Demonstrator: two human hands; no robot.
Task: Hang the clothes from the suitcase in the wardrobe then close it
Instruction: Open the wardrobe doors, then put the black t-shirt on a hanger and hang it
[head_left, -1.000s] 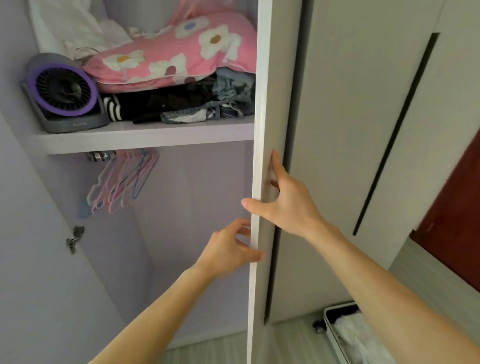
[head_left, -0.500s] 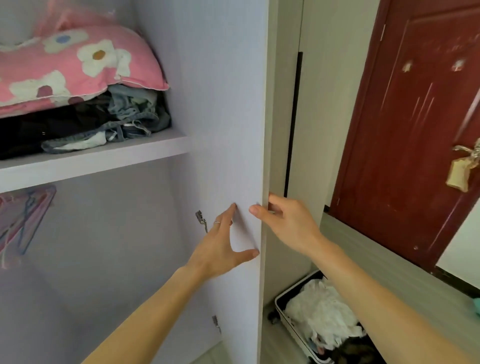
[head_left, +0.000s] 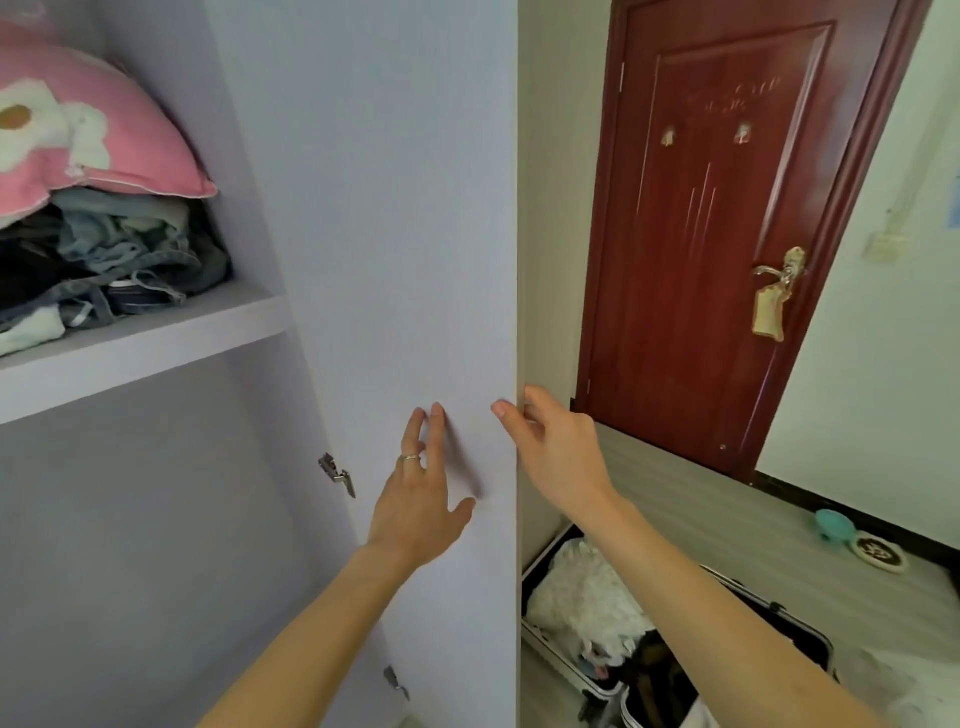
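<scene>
- At the far left, a pink pillow with white flowers (head_left: 104, 140) lies on top of a heap of folded denim and dark clothes (head_left: 119, 260). Both sit on the pale lilac wardrobe shelf (head_left: 156, 343), reaching to its right end.
- Right of the shelf, the tall lilac wardrobe door (head_left: 395, 208) stands open with its inner face towards me. A small metal hinge (head_left: 336, 474) sits on its left side.
- The left hand (head_left: 415, 499) lies flat on that inner face. Its fingers are straight and spread, holding nothing, and one of them wears a ring.
- The right hand (head_left: 556, 457) grips the door's free edge, thumb on the inner face and fingers curled round behind.
- On the floor beyond that edge, the open dark hard-shell suitcase (head_left: 566, 662) holds crumpled white clothes (head_left: 587, 592) and something dark beside them.
- Further right is a closed dark-red wooden room door (head_left: 717, 234) with a brass handle (head_left: 779, 273) and a tan tag hanging from it.
- Near the skirting at the right, a small teal bowl (head_left: 834, 524) sits on the floor.
</scene>
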